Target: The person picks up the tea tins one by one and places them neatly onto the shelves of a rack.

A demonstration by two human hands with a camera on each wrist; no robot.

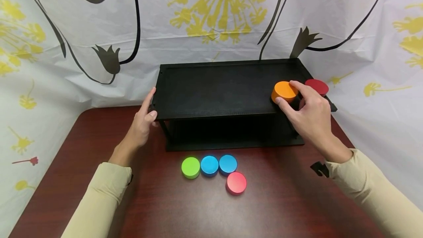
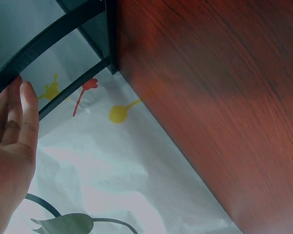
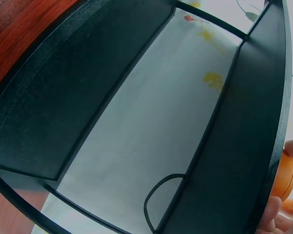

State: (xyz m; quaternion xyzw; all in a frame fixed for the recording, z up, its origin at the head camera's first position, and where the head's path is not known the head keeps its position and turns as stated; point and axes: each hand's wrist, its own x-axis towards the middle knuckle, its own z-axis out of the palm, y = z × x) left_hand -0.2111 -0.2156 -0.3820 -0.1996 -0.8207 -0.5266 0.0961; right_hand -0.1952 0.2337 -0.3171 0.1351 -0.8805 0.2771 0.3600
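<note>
My right hand (image 1: 312, 111) pinches an orange disc (image 1: 285, 91) between thumb and fingers, at the front right part of a black two-tier shelf's top (image 1: 211, 87). Whether the disc touches the surface is hard to tell. Just behind that hand, a dark red disc (image 1: 317, 86) sits near the shelf's right edge. At the other end, my left hand (image 1: 140, 126) touches the shelf's left side, thumb at the front corner. Its fingers (image 2: 29, 117) look straight against the frame in the left wrist view. The right wrist view shows the orange disc (image 3: 284, 178) partly behind the shelf edge.
In front of the shelf, on the dark red wooden table (image 1: 185, 212), lie a green disc (image 1: 190, 167), two blue discs (image 1: 209, 165) in a row and a pinkish-red disc (image 1: 236, 183). A flower-printed white cloth (image 1: 211, 17) hangs behind and beside the table.
</note>
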